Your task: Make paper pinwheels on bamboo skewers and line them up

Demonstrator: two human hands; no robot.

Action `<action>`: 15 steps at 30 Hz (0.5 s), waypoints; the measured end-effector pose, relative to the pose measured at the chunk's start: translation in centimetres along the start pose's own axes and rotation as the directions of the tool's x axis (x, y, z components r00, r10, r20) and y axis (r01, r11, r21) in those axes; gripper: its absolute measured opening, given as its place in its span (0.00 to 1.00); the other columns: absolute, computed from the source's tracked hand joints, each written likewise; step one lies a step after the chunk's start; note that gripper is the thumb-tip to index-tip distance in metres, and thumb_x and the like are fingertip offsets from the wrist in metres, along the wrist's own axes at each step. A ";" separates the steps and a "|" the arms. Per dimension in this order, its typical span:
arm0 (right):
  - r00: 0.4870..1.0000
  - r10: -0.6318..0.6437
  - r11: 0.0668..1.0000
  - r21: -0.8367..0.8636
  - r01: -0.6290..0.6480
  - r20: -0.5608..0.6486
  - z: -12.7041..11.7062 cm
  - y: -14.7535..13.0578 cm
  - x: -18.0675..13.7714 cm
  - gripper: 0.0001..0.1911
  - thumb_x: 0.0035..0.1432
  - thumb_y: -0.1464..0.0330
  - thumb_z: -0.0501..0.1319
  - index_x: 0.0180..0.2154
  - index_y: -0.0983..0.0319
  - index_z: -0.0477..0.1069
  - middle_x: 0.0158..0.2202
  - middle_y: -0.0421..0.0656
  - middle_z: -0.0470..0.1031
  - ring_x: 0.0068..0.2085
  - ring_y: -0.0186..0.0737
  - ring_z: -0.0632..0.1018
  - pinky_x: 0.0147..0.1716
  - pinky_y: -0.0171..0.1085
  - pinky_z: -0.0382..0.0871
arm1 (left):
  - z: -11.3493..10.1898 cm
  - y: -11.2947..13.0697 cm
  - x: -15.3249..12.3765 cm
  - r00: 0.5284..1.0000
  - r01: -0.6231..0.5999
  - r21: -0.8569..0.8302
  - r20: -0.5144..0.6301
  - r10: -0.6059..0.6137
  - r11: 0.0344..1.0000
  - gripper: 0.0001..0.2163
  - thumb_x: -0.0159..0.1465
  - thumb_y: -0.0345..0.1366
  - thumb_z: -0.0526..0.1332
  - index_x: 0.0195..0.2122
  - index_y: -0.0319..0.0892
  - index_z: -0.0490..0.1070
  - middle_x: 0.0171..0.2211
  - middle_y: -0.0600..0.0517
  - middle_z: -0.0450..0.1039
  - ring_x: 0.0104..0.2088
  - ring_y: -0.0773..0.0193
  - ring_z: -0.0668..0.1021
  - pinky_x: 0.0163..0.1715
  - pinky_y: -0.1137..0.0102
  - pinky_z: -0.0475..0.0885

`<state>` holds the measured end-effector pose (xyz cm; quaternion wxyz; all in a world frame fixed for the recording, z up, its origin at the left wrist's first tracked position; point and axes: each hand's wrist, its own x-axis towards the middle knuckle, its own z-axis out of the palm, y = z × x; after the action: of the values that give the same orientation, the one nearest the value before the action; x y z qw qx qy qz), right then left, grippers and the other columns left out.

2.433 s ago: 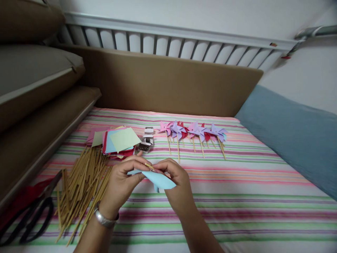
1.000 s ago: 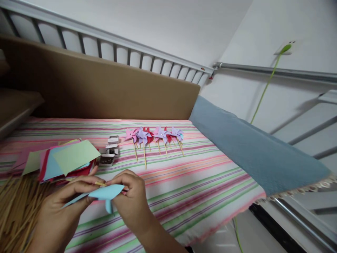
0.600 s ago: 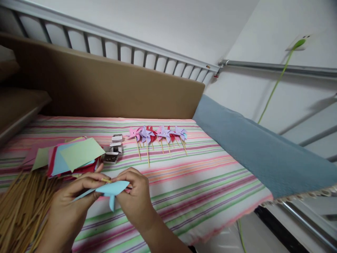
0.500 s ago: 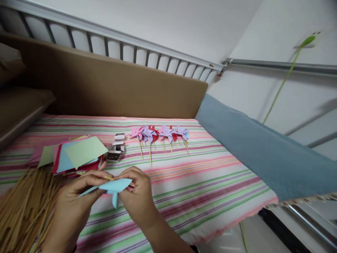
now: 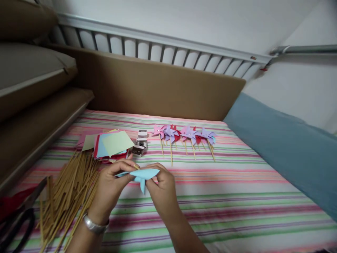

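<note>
A light blue paper pinwheel (image 5: 145,173) is held between my two hands, its folded blades pointing sideways and down. My left hand (image 5: 113,181) pinches its left side, where the short end of a wooden stick (image 5: 136,166) shows at the fingertips. My right hand (image 5: 163,182) is closed on the right side of the pinwheel; its fingertips are partly hidden behind the paper. Beyond the hands are a fanned pile of coloured paper squares (image 5: 118,143) and small open boxes (image 5: 138,150) with tiny dark pieces inside.
Finished pinwheels (image 5: 190,133) on sticks lie in a row on the striped cloth (image 5: 226,203). Loose wooden sticks (image 5: 71,189) and black-handled scissors (image 5: 23,218) lie at the left. Brown packages (image 5: 39,116) are stacked at the far left, before a cardboard panel (image 5: 163,88).
The view has swung left, so scissors and more packages show. Both hands still grip the blue pinwheel, which has turned slightly.
</note>
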<state>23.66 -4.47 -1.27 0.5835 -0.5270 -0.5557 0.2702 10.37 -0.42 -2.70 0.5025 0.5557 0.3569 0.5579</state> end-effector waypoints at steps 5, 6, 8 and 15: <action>0.988 0.118 0.992 -0.046 -0.113 0.103 -1.3 1.0 0.1 0.11 0.48 0.78 0.59 0.33 0.62 0.77 0.30 0.41 0.76 0.31 0.34 0.76 0.32 0.31 0.69 | -1.1 -0.7 1.1 0.976 0.143 -0.149 -0.142 -0.164 0.978 0.13 0.42 0.31 0.71 0.29 0.43 0.74 0.27 0.55 0.74 0.28 0.65 0.75 0.28 0.72 0.71; 0.984 0.145 0.988 -0.074 -0.138 0.099 -1.8 1.3 -0.1 0.09 0.48 0.77 0.60 0.32 0.62 0.77 0.30 0.41 0.76 0.31 0.34 0.76 0.31 0.31 0.69 | -1.2 -0.7 1.3 0.969 0.164 -0.172 -0.158 -0.192 0.971 0.17 0.41 0.31 0.72 0.33 0.44 0.74 0.27 0.55 0.74 0.27 0.65 0.75 0.26 0.73 0.71; 0.981 0.179 0.976 -0.142 -0.167 0.076 -2.8 2.0 -0.8 0.06 0.47 0.75 0.62 0.29 0.63 0.77 0.28 0.41 0.76 0.30 0.35 0.76 0.31 0.32 0.68 | -1.2 -0.4 1.5 0.957 0.205 -0.198 -0.165 -0.239 0.958 0.24 0.40 0.32 0.72 0.40 0.45 0.72 0.29 0.55 0.75 0.27 0.65 0.75 0.24 0.74 0.70; 0.984 0.179 0.935 -0.313 -0.166 0.012 -4.8 4.2 -4.0 0.05 0.44 0.75 0.63 0.22 0.61 0.75 0.23 0.37 0.73 0.27 0.33 0.73 0.29 0.32 0.65 | 1.0 1.3 0.5 0.938 0.317 -0.199 -0.082 -0.338 0.927 0.34 0.41 0.35 0.72 0.52 0.43 0.67 0.40 0.48 0.75 0.35 0.60 0.77 0.30 0.71 0.71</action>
<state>28.31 -8.29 -5.78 0.4560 -0.6532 -0.5547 0.2402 11.17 -0.44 -1.24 0.6161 0.4071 0.4203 0.5273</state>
